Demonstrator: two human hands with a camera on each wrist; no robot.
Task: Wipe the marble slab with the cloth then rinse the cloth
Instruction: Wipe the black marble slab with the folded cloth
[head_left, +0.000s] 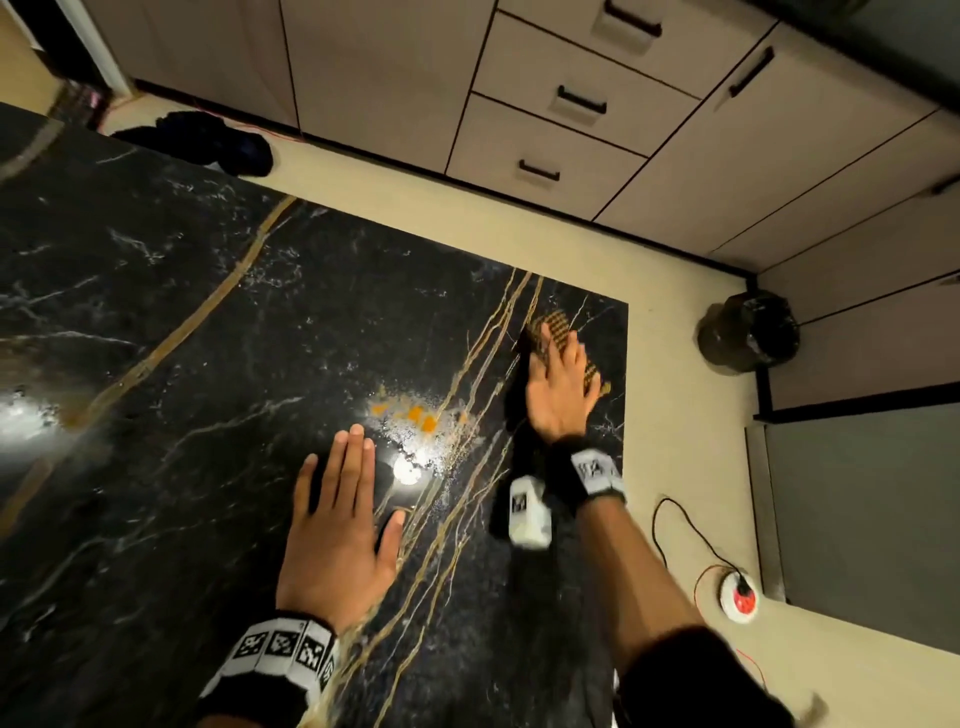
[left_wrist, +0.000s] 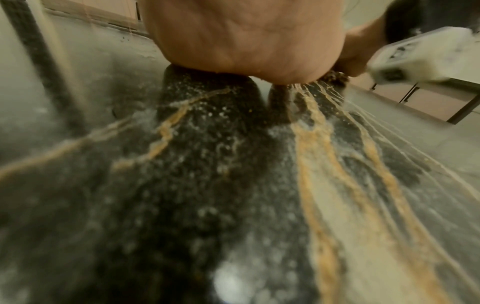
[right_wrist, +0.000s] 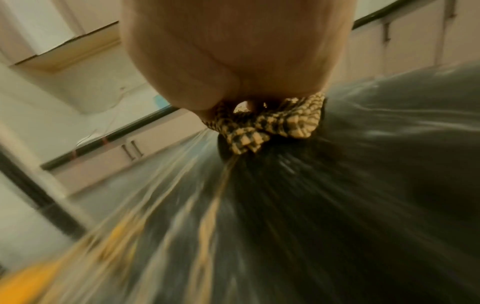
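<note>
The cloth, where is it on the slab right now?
In the head view the checked cloth lies under the right hand near the marble slab's far right corner, beyond the orange spill.

Marble slab (head_left: 182, 312) is wide open left of the left hand (head_left: 332, 535). Between the hands sits an orange spill (head_left: 415, 413). Slab edge is just past the right hand (head_left: 558, 389).

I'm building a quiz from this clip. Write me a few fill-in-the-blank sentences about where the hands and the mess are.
1. The checked cloth lies under the ____ hand.
2. The left hand rests ____ on the marble slab.
3. The spill between the hands is ____ in colour.

Missing words: right; flat; orange
</note>
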